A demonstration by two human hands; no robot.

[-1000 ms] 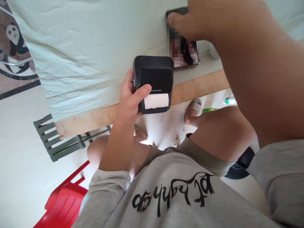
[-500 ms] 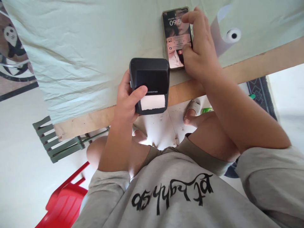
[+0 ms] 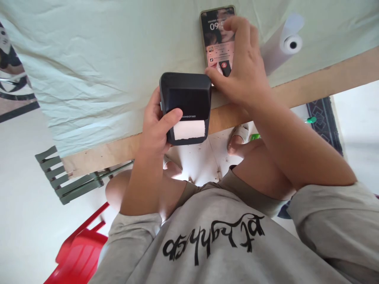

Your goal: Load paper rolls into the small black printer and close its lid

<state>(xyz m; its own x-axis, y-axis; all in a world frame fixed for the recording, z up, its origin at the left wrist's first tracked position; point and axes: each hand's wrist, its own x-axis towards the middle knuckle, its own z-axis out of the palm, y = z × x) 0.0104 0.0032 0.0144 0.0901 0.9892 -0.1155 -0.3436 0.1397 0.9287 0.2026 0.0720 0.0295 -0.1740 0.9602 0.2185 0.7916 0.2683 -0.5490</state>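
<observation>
My left hand [image 3: 158, 122] is closed around a black label printer [image 3: 189, 100], its thumb lying on the front face. A strip of white paper [image 3: 189, 130] with a ragged edge shows at the printer's lower end. My right hand [image 3: 245, 65] is spread over a phone [image 3: 217, 37] that lies on the cloth with its lock screen lit. The index finger is bent over the clock, and the thumb reaches across the phone's near end, close to the printer's corner. A roll of white paper [image 3: 280, 51], partly unrolled, rests just right of this hand.
A pale green cloth [image 3: 103, 71] covers the table, whose wooden edge [image 3: 319, 75] faces me. Below left are a green slatted stool [image 3: 68, 185] and a red plastic chair [image 3: 83, 248]. A dark patterned mat [image 3: 322, 122] lies on the floor at right.
My right thumb has moved left across the phone's near end toward the printer, opening the hand wider. The index finger has come slightly nearer. My left hand keeps hold of the label printer.
</observation>
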